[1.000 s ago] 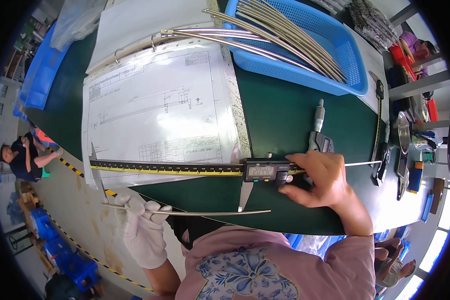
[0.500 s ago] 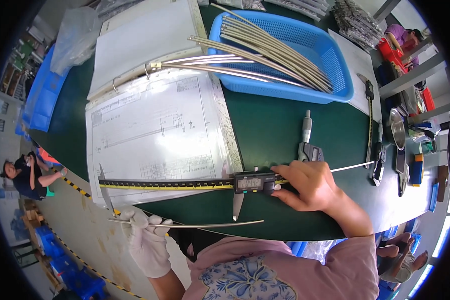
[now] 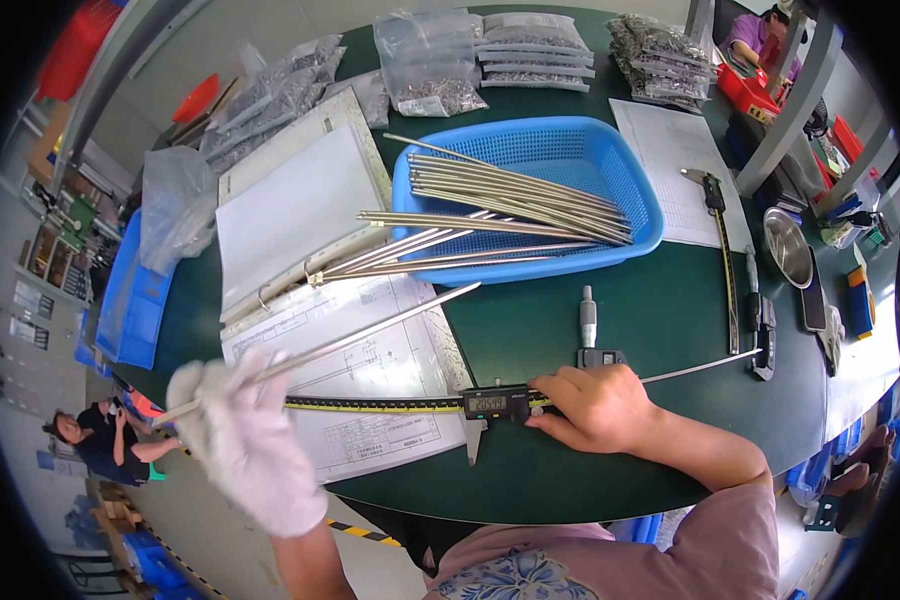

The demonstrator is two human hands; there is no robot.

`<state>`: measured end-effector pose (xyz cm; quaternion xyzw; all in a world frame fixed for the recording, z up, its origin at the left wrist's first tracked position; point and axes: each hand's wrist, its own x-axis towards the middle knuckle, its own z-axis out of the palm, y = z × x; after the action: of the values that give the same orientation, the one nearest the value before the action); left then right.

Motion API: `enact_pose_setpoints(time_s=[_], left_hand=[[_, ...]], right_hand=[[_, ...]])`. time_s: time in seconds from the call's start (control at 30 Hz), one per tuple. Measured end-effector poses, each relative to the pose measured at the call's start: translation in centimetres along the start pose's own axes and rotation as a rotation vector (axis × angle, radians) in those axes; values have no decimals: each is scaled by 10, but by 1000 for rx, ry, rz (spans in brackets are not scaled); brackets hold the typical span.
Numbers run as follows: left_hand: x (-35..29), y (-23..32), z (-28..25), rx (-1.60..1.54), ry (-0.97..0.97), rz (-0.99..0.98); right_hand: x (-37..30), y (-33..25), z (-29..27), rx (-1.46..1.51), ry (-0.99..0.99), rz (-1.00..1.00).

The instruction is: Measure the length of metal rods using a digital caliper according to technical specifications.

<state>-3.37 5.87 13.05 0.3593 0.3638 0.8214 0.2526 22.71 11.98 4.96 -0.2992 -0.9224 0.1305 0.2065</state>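
My left hand (image 3: pixel 250 440), in a white glove, grips a thin metal rod (image 3: pixel 370 328) and holds it up at a slant over the drawing sheet (image 3: pixel 390 430). My bare right hand (image 3: pixel 605 410) is closed on the sliding head of a long digital caliper (image 3: pixel 495 402), thumb below and fingers on top. The caliper's beam runs left across the sheet, and its far jaw is hidden behind my left hand. Beyond the right hand stands a micrometer (image 3: pixel 588 325) on the green table. More metal rods (image 3: pixel 515 195) lie across a blue basket (image 3: pixel 570 265).
An open binder (image 3: pixel 295 215) lies left of the basket. Bagged small parts (image 3: pixel 535 45) line the back. A second caliper (image 3: pixel 722 240), a metal bowl (image 3: pixel 788 248) and other tools lie right. A blue tray (image 3: pixel 130 325) is far left. Other people sit at far left and far right.
My left hand has raised the rod from below the caliper jaws, up and away over the sheet. The right hand keeps hold of the caliper. The view has tilted upward.
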Motion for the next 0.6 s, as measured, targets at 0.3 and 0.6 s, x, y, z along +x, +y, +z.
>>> enact_pose_setpoints(time_s=[0.3,0.6], left_hand=[[56,-67,40,-17,-143,-463],[119,-75,43,848,-429,-139]], right_hand=[[-1,1,2,-2,23,-46],[-7,10,4,28,47,-16]])
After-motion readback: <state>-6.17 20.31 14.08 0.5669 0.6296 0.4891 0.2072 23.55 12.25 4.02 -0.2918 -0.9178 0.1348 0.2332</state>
